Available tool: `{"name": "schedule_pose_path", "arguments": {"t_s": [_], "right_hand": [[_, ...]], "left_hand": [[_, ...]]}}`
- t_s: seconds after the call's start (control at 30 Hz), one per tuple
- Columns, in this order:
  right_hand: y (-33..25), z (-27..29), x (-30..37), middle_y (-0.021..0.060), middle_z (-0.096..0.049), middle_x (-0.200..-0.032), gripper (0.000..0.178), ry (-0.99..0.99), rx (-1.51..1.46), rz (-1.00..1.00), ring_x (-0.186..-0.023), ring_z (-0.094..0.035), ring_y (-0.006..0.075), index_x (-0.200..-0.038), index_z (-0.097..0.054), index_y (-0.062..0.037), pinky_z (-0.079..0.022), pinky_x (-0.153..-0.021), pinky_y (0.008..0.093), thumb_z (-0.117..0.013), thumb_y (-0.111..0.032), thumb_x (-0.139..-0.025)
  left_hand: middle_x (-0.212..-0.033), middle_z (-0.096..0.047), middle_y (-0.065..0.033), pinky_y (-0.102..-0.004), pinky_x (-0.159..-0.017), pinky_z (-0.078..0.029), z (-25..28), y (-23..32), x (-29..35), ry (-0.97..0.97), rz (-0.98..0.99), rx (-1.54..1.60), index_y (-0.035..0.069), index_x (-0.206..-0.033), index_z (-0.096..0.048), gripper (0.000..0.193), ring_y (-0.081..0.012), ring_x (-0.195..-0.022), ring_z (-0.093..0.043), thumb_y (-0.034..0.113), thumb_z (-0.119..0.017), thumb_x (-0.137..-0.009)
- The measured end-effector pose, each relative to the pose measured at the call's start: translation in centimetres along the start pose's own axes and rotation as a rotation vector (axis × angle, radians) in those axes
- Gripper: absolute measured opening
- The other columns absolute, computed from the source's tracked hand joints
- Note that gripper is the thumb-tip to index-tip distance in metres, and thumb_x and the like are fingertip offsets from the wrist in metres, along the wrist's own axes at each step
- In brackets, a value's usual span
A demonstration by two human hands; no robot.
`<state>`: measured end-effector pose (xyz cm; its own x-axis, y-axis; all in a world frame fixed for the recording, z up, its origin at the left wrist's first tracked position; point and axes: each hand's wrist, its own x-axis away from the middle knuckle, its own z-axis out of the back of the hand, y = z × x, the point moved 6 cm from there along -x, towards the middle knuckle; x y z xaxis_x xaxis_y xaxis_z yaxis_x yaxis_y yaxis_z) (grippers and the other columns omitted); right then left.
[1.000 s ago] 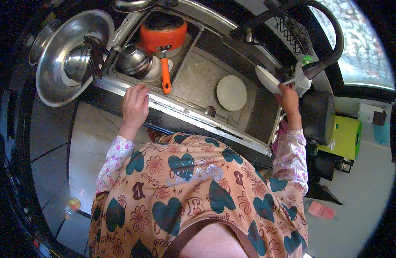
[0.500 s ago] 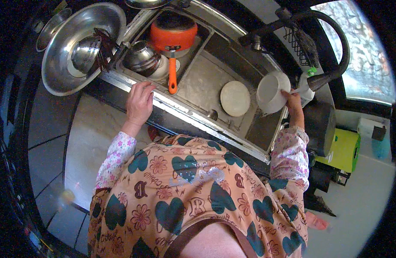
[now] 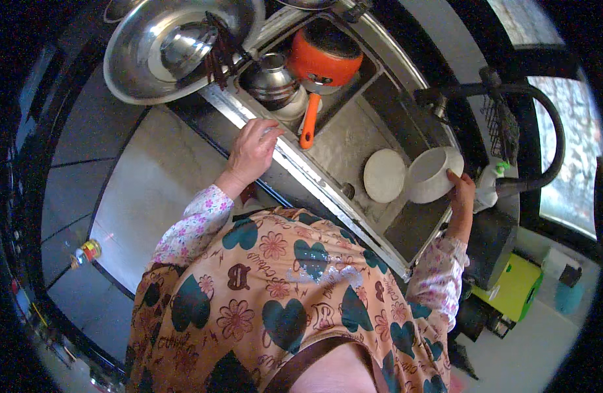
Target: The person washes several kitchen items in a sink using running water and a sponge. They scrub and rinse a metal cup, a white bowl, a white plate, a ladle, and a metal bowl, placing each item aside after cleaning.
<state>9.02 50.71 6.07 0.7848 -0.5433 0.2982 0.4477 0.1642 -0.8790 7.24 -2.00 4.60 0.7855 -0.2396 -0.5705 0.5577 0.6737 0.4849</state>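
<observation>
My right hand [image 3: 463, 194] grips the rim of a white bowl [image 3: 425, 178], tilted on its side at the right end of the sink. Just left of it, a round white plate [image 3: 384, 175] lies on the sink bottom [image 3: 344, 141]. My left hand [image 3: 252, 152] rests by the sink's front edge, fingers loosely stretched and apparently holding nothing. Close to it, the orange handle of a saucepan [image 3: 324, 62] points toward me from the left basin. Steel bowls [image 3: 272, 85] are stacked beside that pan, with a pale dish [image 3: 293, 108] partly hidden underneath.
A large steel basin [image 3: 128, 69] with dark utensils [image 3: 223, 49] stands left of the sink. The black faucet [image 3: 556, 124] arches over the right side. Near its end is a white bottle with a green top [image 3: 490, 183]. A lime-green box [image 3: 511, 281] sits farther right.
My view has swung, so the whole scene sits farther right in the picture. My right hand still holds the white bowl, and my left hand stays by the front edge.
</observation>
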Motion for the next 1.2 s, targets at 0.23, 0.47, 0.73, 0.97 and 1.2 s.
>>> {"name": "schedule_pose_path", "arguments": {"t_s": [0.23,0.47,0.73,0.97,1.2], "right_hand": [[-11.1,-11.3,6.1,0.0117,-0.059,-0.106,0.036,-0.386,-0.43,0.108,-0.094,-0.058,0.0211,-0.112,-0.051,0.0029,-0.046,-0.084,0.0323,-0.061,-0.008,-0.079],[-17.4,-24.5,4.6,0.0144,-0.056,-0.111,0.032,-0.433,-0.87,-0.011,-0.103,-0.055,0.0232,-0.111,-0.051,0.0037,-0.046,-0.091,0.0349,-0.059,-0.008,-0.083],[-17.5,-33.6,1.3,0.0139,-0.055,-0.112,0.033,-0.495,-0.898,-0.155,-0.104,-0.053,0.0243,-0.113,-0.049,0.0009,-0.045,-0.092,0.0362,-0.058,-0.009,-0.083],[-16.7,-36.5,-2.5,0.0122,-0.054,-0.109,0.041,-0.471,-0.693,-0.071,-0.101,-0.052,0.0255,-0.116,-0.047,0.0006,-0.046,-0.087,0.0351,-0.062,-0.015,-0.081],[-15.7,-38.4,-3.4,0.0127,-0.055,-0.111,0.039,-0.39,-0.576,-0.12,-0.099,-0.055,0.0274,-0.114,-0.05,-0.0014,-0.05,-0.082,0.0392,-0.063,-0.006,-0.078]], "left_hand": [[-0.092,-0.055,-0.0075,-0.0352,-0.076,-0.046,0.4,-0.1,0.1,-0.007,-0.003,-0.009,0.004,-0.086,-0.06,0.014,-0.0261,-0.087,-0.053,0.002,-0.059,-0.072],[-0.096,-0.055,-0.0093,-0.0362,-0.077,-0.045,0.2,-0.4,-0.2,-0.031,0.032,-0.005,0.004,-0.089,-0.059,0.022,-0.0272,-0.089,-0.053,-0.001,-0.061,-0.067],[-0.093,-0.054,-0.0091,-0.0351,-0.077,-0.046,0.6,-0.3,-0.6,0.008,0.058,0.018,0.004,-0.085,-0.058,0.018,-0.0259,-0.088,-0.053,-0.001,-0.058,-0.068],[-0.092,-0.054,-0.0089,-0.035,-0.077,-0.046,0.6,-0.2,-0.9,-0.005,0.074,0.03,0.003,-0.086,-0.059,0.017,-0.0261,-0.087,-0.053,-0.001,-0.058,-0.069],[-0.091,-0.054,-0.0087,-0.0346,-0.076,-0.046,0.7,-0.2,-1.0,-0.011,0.097,0.035,0.003,-0.084,-0.059,0.014,-0.0258,-0.087,-0.052,-0.001,-0.058,-0.071]]}}
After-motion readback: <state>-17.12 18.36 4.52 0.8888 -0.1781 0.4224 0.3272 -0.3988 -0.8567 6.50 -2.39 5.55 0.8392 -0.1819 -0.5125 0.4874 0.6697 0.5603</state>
